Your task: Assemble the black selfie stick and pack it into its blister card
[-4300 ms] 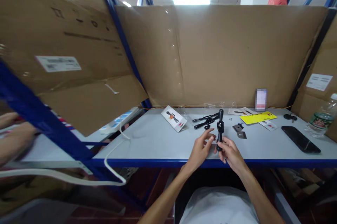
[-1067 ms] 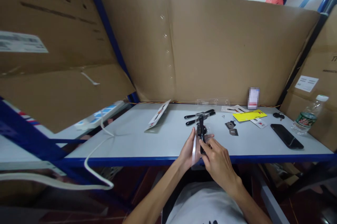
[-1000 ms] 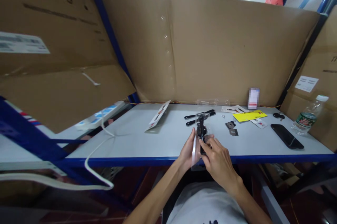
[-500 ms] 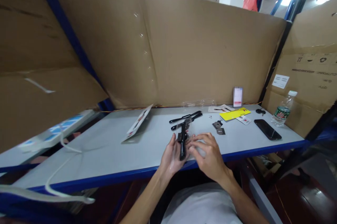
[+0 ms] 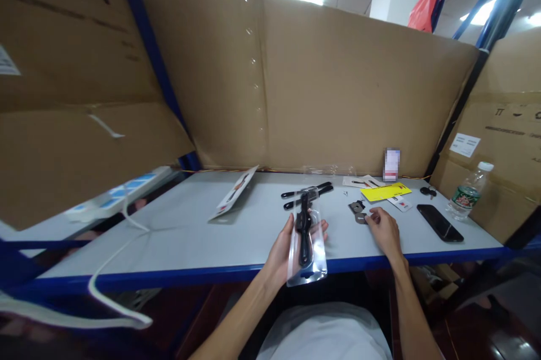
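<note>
My left hand (image 5: 282, 250) holds a clear plastic blister pack (image 5: 307, 253) over the table's front edge, with a black tool (image 5: 304, 231) lying inside it. My right hand (image 5: 384, 230) rests on the grey table (image 5: 198, 236) to the right, fingertips at a small dark metal plate (image 5: 358, 212), fingers curled and apart. Two more black tools (image 5: 306, 194) lie on the table just beyond the pack.
A printed card (image 5: 234, 198) lies left of the tools. A yellow card (image 5: 385, 191), small white cards, keys (image 5: 428, 191), a black phone (image 5: 439, 222) and a water bottle (image 5: 468, 192) sit at the right. Cardboard walls stand behind and at both sides. A white power strip (image 5: 122, 194) and cable lie left.
My right hand has left the pack and moved right to the small metal plate. The black tool now lies fully inside the clear pack, held by my left hand alone.
</note>
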{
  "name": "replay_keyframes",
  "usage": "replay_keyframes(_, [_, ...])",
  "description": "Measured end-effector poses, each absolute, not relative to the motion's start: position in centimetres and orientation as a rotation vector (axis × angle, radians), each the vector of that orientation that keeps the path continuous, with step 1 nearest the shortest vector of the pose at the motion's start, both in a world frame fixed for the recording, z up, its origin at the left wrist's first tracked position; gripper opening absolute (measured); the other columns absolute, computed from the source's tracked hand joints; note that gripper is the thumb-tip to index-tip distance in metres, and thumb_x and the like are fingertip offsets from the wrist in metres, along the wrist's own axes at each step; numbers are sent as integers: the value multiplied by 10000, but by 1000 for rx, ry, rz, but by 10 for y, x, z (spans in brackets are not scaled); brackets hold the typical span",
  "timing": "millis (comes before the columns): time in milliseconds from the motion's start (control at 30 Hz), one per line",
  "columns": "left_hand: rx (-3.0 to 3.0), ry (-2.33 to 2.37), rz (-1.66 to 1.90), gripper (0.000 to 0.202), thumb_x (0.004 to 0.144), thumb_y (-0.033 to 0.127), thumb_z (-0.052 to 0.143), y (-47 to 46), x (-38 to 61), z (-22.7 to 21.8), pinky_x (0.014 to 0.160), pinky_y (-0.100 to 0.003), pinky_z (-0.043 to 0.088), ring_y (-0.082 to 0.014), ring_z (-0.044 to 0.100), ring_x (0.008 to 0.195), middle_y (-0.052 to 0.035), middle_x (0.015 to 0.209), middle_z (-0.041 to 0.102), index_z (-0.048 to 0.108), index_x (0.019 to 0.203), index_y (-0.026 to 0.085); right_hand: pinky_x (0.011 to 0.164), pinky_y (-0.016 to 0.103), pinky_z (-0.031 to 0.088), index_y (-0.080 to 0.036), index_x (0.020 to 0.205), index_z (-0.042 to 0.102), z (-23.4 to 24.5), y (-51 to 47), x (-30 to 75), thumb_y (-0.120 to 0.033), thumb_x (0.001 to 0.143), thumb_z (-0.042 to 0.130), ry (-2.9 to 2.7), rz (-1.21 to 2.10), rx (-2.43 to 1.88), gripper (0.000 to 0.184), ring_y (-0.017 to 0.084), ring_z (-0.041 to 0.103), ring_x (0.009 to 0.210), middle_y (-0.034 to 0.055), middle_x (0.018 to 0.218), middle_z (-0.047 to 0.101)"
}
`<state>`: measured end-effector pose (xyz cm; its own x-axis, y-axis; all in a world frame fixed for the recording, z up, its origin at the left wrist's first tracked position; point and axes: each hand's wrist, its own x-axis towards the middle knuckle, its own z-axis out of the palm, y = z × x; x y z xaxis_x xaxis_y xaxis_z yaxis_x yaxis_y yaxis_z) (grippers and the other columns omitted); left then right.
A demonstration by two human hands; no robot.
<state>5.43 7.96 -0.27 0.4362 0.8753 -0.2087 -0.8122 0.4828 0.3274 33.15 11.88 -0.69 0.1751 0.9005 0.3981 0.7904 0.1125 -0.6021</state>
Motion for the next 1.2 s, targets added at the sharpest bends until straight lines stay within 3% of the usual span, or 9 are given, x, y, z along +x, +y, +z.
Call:
replay_keyframes(133, [201, 360, 1100, 369, 966, 465, 537, 78, 55, 0, 920, -449, 561, -291, 722, 1009, -164, 1134, 720, 665, 1143, 168, 760, 308, 452, -203, 1129, 661, -7, 118, 327, -372, 886, 572, -1669, 146, -1711, 310, 218, 661, 880, 54, 944, 723])
replay_keyframes(500, [235, 382, 1085, 339, 977, 425, 512, 78, 51, 1, 895, -430, 575, -282, 726, 967, -173, 1099, 709, 667, 1111, 155, 758, 304, 459, -236, 1004, 714, 0, 117, 329, -358, 878, 580, -1575, 301, -1690, 220, 224, 684, 874, 40, 918, 757])
replay_keyframes(767, [298, 389, 1044, 441, 971, 471, 504, 85, 44, -13, 787, -388, 596, -279, 731, 914, -167, 1117, 710, 609, 1286, 181, 804, 317, 491, -244, 971, 721, 0, 116, 328, -341, 878, 575, -1553, 336, -1666, 199, 235, 691, 890, 39, 905, 762])
replay_keyframes(1000, [298, 365, 1044, 445, 984, 438, 496, 85, 41, -14, 844, -394, 590, -260, 724, 932, -149, 1108, 710, 569, 1340, 181, 812, 304, 495, -230, 988, 721, 0, 115, 328, -324, 885, 587, -1549, 365, -1646, 193, 221, 696, 873, 38, 905, 762])
replay_keyframes(1200, [265, 394, 1046, 394, 1000, 455, 441, 79, 44, -3, 790, -392, 600, -265, 722, 914, -162, 1076, 709, 643, 1173, 164, 811, 286, 486, -232, 979, 732, 0, 116, 328, -287, 891, 597, -1533, 340, -1661, 170, 213, 697, 906, 39, 922, 765])
